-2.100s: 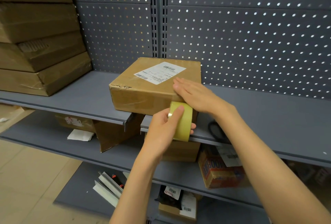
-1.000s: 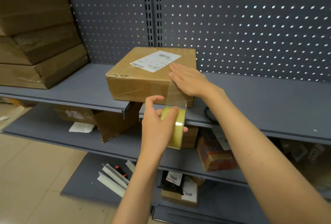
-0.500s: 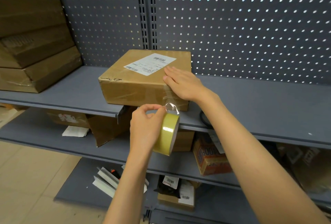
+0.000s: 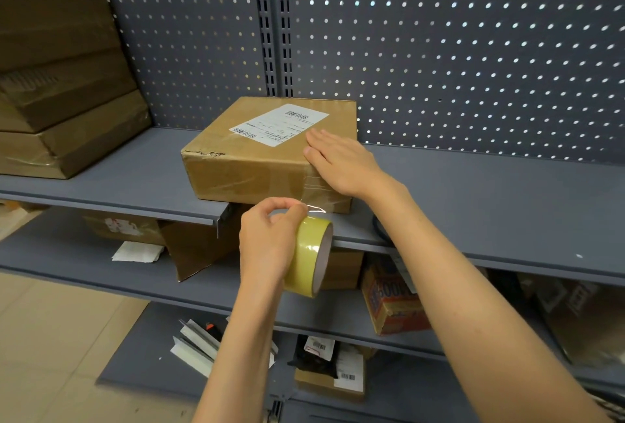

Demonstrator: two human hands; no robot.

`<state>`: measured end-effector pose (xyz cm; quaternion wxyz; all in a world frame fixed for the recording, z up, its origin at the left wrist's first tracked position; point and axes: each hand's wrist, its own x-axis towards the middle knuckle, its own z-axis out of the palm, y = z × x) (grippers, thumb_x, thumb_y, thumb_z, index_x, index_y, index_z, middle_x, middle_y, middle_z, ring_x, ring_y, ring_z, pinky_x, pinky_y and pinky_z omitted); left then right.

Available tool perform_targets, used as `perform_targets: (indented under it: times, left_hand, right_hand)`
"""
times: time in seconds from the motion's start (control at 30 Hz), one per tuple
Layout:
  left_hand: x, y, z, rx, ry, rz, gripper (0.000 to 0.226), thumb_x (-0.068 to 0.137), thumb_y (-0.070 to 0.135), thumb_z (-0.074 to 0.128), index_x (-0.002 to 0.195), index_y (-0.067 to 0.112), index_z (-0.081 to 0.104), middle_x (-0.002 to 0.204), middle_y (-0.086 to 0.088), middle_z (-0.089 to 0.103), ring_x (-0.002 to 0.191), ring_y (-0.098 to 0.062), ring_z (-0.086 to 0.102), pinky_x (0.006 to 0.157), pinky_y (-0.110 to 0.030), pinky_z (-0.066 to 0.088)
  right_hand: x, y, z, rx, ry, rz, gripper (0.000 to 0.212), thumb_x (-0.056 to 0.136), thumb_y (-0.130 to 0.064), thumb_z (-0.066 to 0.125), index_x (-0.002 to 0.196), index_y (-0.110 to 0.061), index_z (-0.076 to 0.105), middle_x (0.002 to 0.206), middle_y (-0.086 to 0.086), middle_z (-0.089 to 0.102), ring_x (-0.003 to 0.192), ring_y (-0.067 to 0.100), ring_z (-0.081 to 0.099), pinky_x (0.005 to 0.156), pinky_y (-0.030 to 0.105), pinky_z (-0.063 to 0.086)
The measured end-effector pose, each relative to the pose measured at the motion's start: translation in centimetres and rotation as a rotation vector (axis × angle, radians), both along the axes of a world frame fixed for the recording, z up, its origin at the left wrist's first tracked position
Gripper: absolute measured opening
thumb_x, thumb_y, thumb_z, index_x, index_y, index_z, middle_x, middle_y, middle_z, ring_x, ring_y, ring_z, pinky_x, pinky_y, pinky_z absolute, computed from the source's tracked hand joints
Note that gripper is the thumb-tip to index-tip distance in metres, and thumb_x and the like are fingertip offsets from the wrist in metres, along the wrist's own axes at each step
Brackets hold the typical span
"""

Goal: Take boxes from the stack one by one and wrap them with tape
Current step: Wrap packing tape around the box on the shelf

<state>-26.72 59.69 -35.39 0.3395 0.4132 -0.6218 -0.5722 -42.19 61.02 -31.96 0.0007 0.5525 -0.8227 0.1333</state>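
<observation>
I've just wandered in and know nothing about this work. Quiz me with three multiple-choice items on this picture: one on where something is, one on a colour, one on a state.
1. Where does the box with the white label sit?
A. on the floor
B. on the grey shelf
C. atop the stack

2. What colour is the tape roll?
A. yellow
B. blue
C. black

3. How is the right hand?
A. clenched in a fist
B. flat on the box
C. gripping the roll

Answers:
1 B: the box rests on the shelf.
2 A: the tape roll, held in the left hand, is yellow.
3 B: the right hand lies with straight fingers on the box.
</observation>
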Motion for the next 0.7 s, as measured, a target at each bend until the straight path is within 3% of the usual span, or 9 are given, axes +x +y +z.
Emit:
perform_targets:
  times: [0.1,0.27,0.37,0.43,0.5,0.57,0.63,0.7]
  left_hand:
    - [0.0,0.4,-0.1,-0.006,0.002,0.001,0.004,0.087,0.020,0.065,0.088,0.021,0.069,0.091,0.006,0.061,0.084,-0.008,0.054,0.064,-0.024,0.036]
    - [0.0,0.9,-0.1,0.001,0.018,0.009,0.011,0.089,0.019,0.062,0.099,0.015,0.066,0.073,0.012,0.053,0.068,-0.002,0.048,0.060,-0.019,0.036]
    - [0.0,1.2,-0.2,0.003,0.031,0.012,0.013,0.090,0.019,0.061,0.102,0.013,0.064,0.070,0.012,0.051,0.063,-0.003,0.045,0.057,-0.018,0.037]
    - [-0.1,1.3,-0.1,-0.013,0.023,0.015,0.012,0.091,0.018,0.060,0.101,0.013,0.064,0.066,0.012,0.048,0.058,-0.002,0.042,0.050,-0.010,0.037]
    - [0.0,1.3,-0.1,-0.022,0.021,0.017,0.012,0.091,0.019,0.060,0.101,0.014,0.064,0.067,0.013,0.047,0.058,0.000,0.041,0.052,-0.011,0.036]
    - [0.1,1.3,-0.1,-0.016,0.030,0.019,0.013,0.091,0.019,0.060,0.102,0.014,0.065,0.068,0.013,0.048,0.060,0.000,0.042,0.057,-0.016,0.034]
    - [0.1,1.3,-0.2,-0.015,0.034,0.023,0.012,0.090,0.018,0.061,0.101,0.014,0.064,0.067,0.012,0.047,0.059,-0.001,0.040,0.057,-0.018,0.032]
    - [0.0,1.4,-0.2,-0.026,0.031,0.034,0.011,0.090,0.019,0.061,0.099,0.014,0.064,0.065,0.011,0.046,0.057,-0.003,0.039,0.055,-0.017,0.033]
  right_hand:
    - [0.1,0.1,-0.1,-0.017,0.006,-0.006,0.050,0.106,-0.031,0.019,0.152,-0.011,0.019,0.160,0.002,0.015,0.147,0.014,0.012,0.114,0.026,0.011]
    - [0.1,0.1,-0.3,-0.046,-0.018,-0.012,0.050,0.106,-0.032,0.019,0.151,-0.011,0.021,0.159,0.002,0.016,0.147,0.016,0.010,0.115,0.028,0.008]
    - [0.6,0.7,-0.1,-0.145,-0.142,-0.002,0.049,0.106,-0.031,0.021,0.148,-0.008,0.031,0.158,0.004,0.022,0.147,0.017,0.012,0.115,0.027,0.004]
    - [1.0,1.7,0.5,-0.338,-0.338,-0.011,0.044,0.106,-0.029,0.026,0.141,-0.008,0.043,0.151,0.004,0.037,0.141,0.016,0.028,0.106,0.017,0.016]
    - [1.2,3.2,0.7,-0.522,-0.425,-0.061,0.039,0.104,-0.028,0.033,0.135,-0.011,0.051,0.137,0.002,0.053,0.119,0.007,0.046,0.088,0.011,0.028]
    - [0.8,4.8,0.0,-0.568,-0.370,-0.153,0.034,0.102,-0.027,0.039,0.128,-0.015,0.058,0.127,0.000,0.059,0.110,0.006,0.050,0.088,0.017,0.035]
    - [-0.1,6.2,-1.3,-0.546,-0.299,-0.288,0.029,0.100,-0.029,0.041,0.116,-0.018,0.063,0.116,0.003,0.063,0.107,0.018,0.056,0.089,0.032,0.044]
    - [-0.6,7.7,-2.4,-0.479,-0.235,-0.426,0.026,0.099,-0.029,0.042,0.108,-0.015,0.063,0.107,0.006,0.062,0.101,0.025,0.057,0.080,0.035,0.045]
